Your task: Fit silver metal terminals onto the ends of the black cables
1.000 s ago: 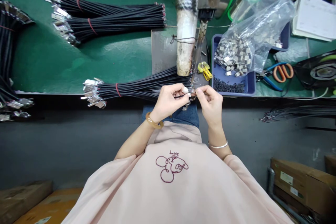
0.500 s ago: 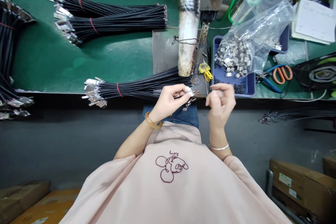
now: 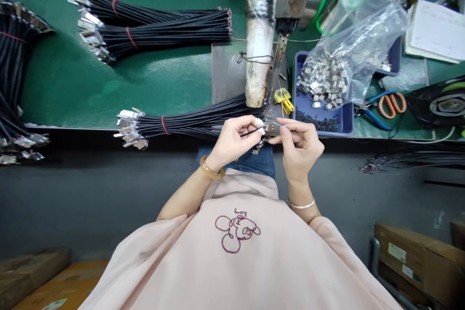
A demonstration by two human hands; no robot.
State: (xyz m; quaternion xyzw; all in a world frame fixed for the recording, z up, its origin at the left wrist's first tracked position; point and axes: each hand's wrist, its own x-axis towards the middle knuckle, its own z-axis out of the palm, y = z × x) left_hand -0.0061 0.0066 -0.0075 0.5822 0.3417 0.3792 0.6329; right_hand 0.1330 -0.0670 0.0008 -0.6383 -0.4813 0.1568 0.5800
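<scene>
My left hand [image 3: 238,138] pinches the end of a black cable [image 3: 250,132] between thumb and index finger, both tips in white covers. Opposite it, my right hand [image 3: 300,143] grips a thin solder wire [image 3: 278,124] whose end points at the cable end. Above the fingers a soldering iron [image 3: 281,51] with a perforated metal barrel slants down toward that spot. Beside the left hand lies a bundle of black cables [image 3: 189,121], tied with a red band, metal connectors [image 3: 129,126] at its left end. Small metal connectors [image 3: 260,145] sit just below the fingertips.
A white wrapped tube [image 3: 258,68] hangs beside the iron. Right of it are a yellow cutter [image 3: 285,101], a blue tray [image 3: 343,126] with metal shells and small black parts, and pliers [image 3: 378,106]. More cable bundles [image 3: 163,31] lie at the back left.
My right hand has moved left, closer to my left hand, and the solder wire now reaches the cable end. My left hand has stayed almost still.
</scene>
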